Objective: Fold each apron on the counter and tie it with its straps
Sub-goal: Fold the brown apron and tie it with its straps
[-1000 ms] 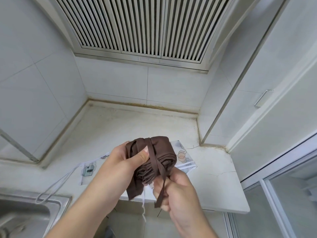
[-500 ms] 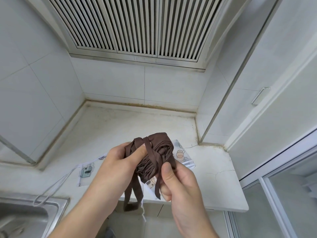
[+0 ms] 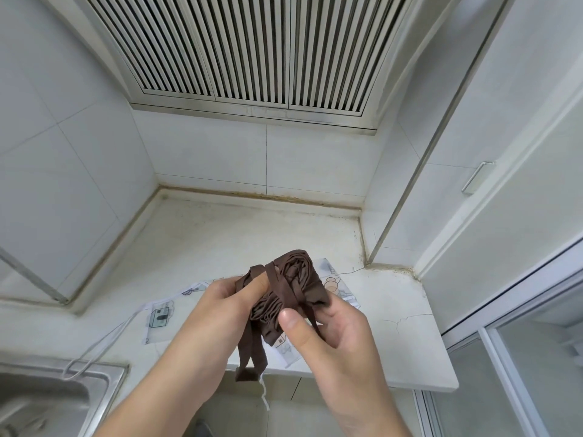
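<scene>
Both hands hold a rolled brown apron (image 3: pixel 293 288) above the near edge of a white counter (image 3: pixel 220 241). The left hand (image 3: pixel 227 298) grips its left side, thumb on a strap (image 3: pixel 284 288) wrapped across it. The right hand (image 3: pixel 328 326) pinches a strap low on the right. Strap ends (image 3: pixel 249 354) hang down. A printed white apron (image 3: pixel 164 313) lies flat beneath; a sink (image 3: pixel 47 402) sits near left.

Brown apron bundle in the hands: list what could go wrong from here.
1. The brown apron bundle is held in the air; if the left hand loosens, the folds may unroll.
2. The brown straps hang loose below, so the tie looks unfinished and could slip off.
3. The right hand pinches only one strap.
</scene>
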Demonstrator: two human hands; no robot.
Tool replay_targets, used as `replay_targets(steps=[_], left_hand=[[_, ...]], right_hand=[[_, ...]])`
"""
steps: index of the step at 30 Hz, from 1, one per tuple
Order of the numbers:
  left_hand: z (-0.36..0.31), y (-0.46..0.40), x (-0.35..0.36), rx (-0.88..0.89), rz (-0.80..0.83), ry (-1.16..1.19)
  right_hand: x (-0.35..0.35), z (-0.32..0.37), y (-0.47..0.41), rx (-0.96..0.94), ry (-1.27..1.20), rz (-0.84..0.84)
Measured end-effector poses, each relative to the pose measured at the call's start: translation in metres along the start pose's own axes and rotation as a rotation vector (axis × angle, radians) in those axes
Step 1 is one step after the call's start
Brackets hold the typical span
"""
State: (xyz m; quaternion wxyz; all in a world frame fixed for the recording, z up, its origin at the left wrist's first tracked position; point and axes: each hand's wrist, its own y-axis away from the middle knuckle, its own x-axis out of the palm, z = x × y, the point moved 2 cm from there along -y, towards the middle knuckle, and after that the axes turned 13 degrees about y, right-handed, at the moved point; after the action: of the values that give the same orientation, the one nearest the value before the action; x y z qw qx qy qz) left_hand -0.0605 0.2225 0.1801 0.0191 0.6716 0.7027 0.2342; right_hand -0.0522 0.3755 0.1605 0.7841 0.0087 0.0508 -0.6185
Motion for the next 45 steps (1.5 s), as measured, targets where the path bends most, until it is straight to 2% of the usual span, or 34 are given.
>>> replay_targets(steps=[3, 8, 10, 12, 15, 18, 21, 28, 30, 32, 35, 41, 45], left_hand=[[0.003, -0.002, -0.001, 0.009, -0.007, 0.041], [0.019, -0.004, 0.000, -0.132, 0.097, 0.113], [0.022, -0.007, -0.004, -0.060, 0.032, 0.049], [0.018, -0.008, -0.010, 0.085, -0.045, -0.043], [0.008, -0.004, -0.016, 0.119, 0.075, -0.138], [0.001, 0.001, -0.017, 0.076, 0.191, -0.031], [0.005, 0.007, -0.007, 0.120, 0.231, -0.073], [0.023, 0.003, -0.008, 0.240, -0.030, -0.140], [0.023, 0.005, -0.007, 0.296, -0.133, -0.122], [0.020, 0.010, -0.004, 0.372, -0.164, -0.146], [0.010, 0.020, -0.002, 0.479, -0.083, -0.301], [-0.005, 0.028, -0.014, 0.498, 0.202, -0.592], [-0.010, 0.030, -0.017, 0.540, 0.195, -0.653]], right_hand=[[-0.005, -0.002, -0.002, 0.014, 0.008, 0.004], [-0.008, 0.009, -0.003, 0.051, -0.221, 0.017], [-0.009, 0.012, -0.004, 0.056, -0.223, -0.011], [-0.012, 0.011, -0.004, 0.090, -0.220, -0.058], [-0.012, 0.011, -0.005, 0.089, -0.147, -0.095], [-0.006, 0.010, -0.008, 0.035, -0.032, -0.111], [0.001, 0.008, -0.012, 0.042, 0.080, -0.089], [-0.001, 0.020, -0.010, 0.043, 0.419, 0.120], [-0.003, 0.026, -0.009, -0.055, 0.589, 0.099], [-0.005, 0.033, -0.008, -0.147, 0.733, 0.053], [-0.009, 0.037, -0.009, -0.167, 0.720, 0.027], [-0.014, 0.034, -0.010, -0.070, 0.538, 0.004], [-0.013, 0.031, -0.010, 0.004, 0.405, 0.066]])
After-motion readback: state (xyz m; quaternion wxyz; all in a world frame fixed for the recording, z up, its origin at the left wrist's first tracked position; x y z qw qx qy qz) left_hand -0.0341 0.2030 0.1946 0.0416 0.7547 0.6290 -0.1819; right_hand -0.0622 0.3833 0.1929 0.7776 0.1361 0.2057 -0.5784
